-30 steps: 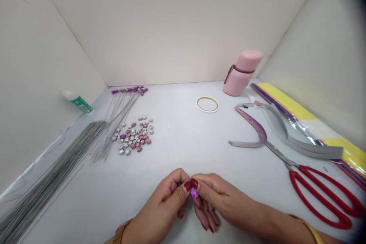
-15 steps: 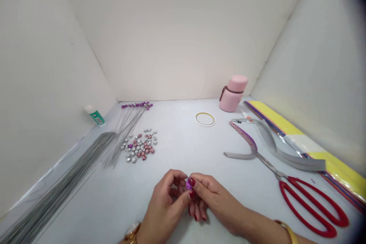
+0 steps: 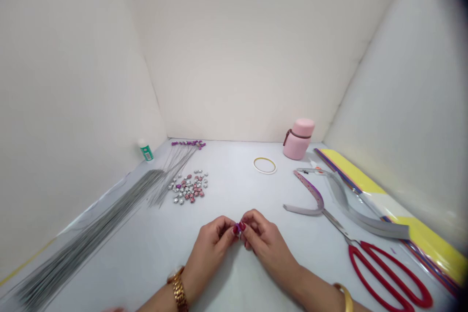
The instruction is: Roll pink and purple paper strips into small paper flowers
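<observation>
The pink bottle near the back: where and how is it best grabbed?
Probably round the pink bottle's lower body, below the dark band, coming from the near side: the wall is behind it, the strap hangs at its left, and its standing, rounded shape suits a wraparound grip.

1. The worktop (image 3: pixel 234 190) bears wires (image 3: pixel 98 234), stems (image 3: pixel 187 158) and a tube (image 3: pixel 147 152) at left.
2. Stars (image 3: pixel 188 189) cluster beside the stems.
3. A ring (image 3: pixel 264 172) and a flask (image 3: pixel 298 142) sit farther back.
4. Scissors (image 3: pixel 351 242), strips (image 3: pixel 369 222) and sheets (image 3: pixel 351 169) lie at right.
</observation>
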Motion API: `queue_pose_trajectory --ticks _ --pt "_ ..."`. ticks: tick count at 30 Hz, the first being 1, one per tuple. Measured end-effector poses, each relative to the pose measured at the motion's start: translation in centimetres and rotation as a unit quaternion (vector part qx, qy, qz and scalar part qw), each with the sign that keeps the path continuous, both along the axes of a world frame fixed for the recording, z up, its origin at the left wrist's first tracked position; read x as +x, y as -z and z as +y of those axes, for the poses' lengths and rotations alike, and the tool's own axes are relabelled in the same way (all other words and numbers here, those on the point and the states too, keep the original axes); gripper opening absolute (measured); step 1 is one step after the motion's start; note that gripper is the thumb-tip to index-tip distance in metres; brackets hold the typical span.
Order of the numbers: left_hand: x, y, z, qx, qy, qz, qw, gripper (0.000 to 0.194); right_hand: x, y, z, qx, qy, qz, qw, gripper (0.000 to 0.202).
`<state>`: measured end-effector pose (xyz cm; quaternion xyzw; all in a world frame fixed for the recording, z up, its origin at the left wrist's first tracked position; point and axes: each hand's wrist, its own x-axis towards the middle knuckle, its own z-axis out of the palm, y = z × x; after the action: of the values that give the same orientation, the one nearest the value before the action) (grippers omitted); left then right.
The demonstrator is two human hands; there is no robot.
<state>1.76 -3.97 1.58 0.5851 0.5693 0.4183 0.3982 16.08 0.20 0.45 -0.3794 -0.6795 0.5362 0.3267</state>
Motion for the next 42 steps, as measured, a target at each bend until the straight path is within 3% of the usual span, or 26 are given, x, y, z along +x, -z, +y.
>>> queue_pose_trajectory --ticks 3,5,10,13,18,22,27,33,36,42 --pt "0.1 0.1 -0.2 0.006 -0.005 0.020 1.000 0.023 0.2 -0.2 0.1 0.073 -0.001 -0.038 0.997 0.014" --pt "0.1 0.5 -0.1 0.001 -0.003 0.005 1.000 0.020 0.2 -0.1 0.1 0.080 -0.007 -0.046 0.996 0.014" --pt "0.1 1.2 0.5 -0.043 -0.019 -0.095 0.994 0.017 0.1 0.5 0.3 -0.016 -0.036 0.003 0.999 0.018" --pt "0.0 0.6 0.6 -0.022 -0.032 -0.039 0.999 0.018 0.2 0.6 0.4 -0.042 -0.054 0.010 0.998 0.024" --pt "-0.2 -0.2 0.3 0.051 -0.013 0.075 0.996 0.022 0.4 0.6 0.5 -0.023 -0.054 0.000 0.998 0.021" --pt "-0.2 0.0 0.0 0.069 0.008 0.085 0.994 0.021 0.4 0.6 0.9 -0.073 -0.066 0.016 0.995 0.022" --pt "0.0 0.3 -0.2 0.052 -0.004 0.029 0.998 0.014 0.2 0.4 1.3 -0.137 -0.068 0.042 0.987 0.028" --pt "0.2 1.7 0.1 -0.033 -0.020 -0.097 0.995 0.006 0.4 0.6 1.3 -0.100 -0.095 0.035 0.990 0.025" --pt "0.2 2.0 0.2 -0.085 -0.023 -0.175 0.981 0.010 0.7 0.4 1.3 -0.081 -0.121 0.019 0.989 0.025" --pt "0.2 1.4 0.4 -0.134 0.004 -0.323 0.937 0.016 0.7 0.2 1.4 -0.152 -0.132 0.058 0.978 0.023"
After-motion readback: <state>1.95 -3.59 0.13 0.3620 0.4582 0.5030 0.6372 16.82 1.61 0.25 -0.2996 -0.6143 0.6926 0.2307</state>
